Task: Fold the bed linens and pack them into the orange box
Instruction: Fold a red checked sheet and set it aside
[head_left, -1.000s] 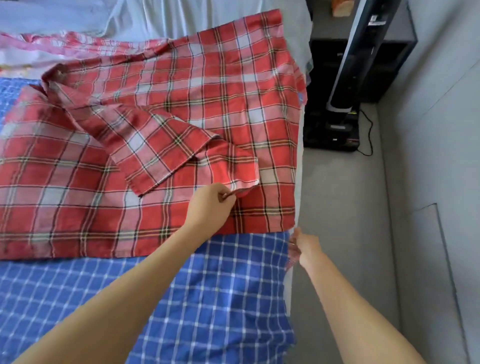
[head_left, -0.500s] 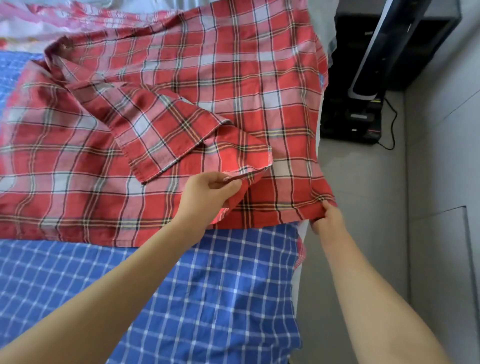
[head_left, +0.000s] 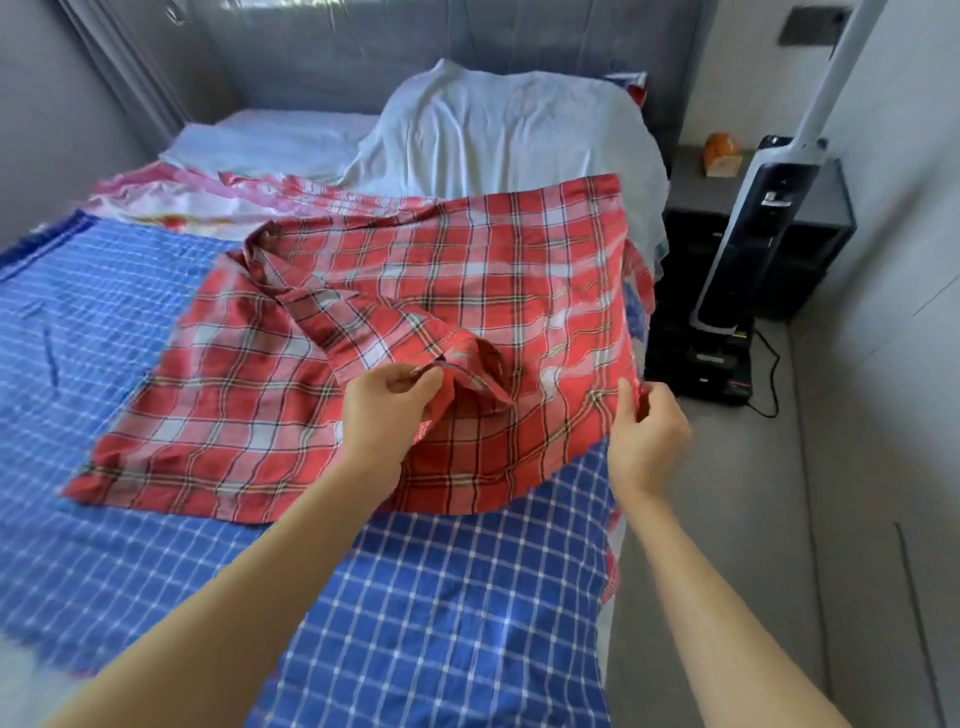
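Observation:
A red plaid linen (head_left: 291, 395) lies spread over a blue checked sheet (head_left: 457, 597) on the bed, with one corner folded back toward the middle. My left hand (head_left: 387, 410) pinches that folded-back corner. My right hand (head_left: 647, 431) pinches the linen's near right corner at the bed's edge and holds it lifted off the sheet. No orange box is in view.
A white cloth (head_left: 498, 130) is heaped at the head of the bed beside a pink patterned linen (head_left: 171, 200). To the right stand a dark nightstand (head_left: 810, 223), an upright vacuum on its dock (head_left: 727, 280) with a cable, and grey floor (head_left: 727, 493).
The view has tilted up to show the head of the bed. My right hand has gone from the bed's edge to the plaid's right corner and lifted it; my left hand keeps its pinch.

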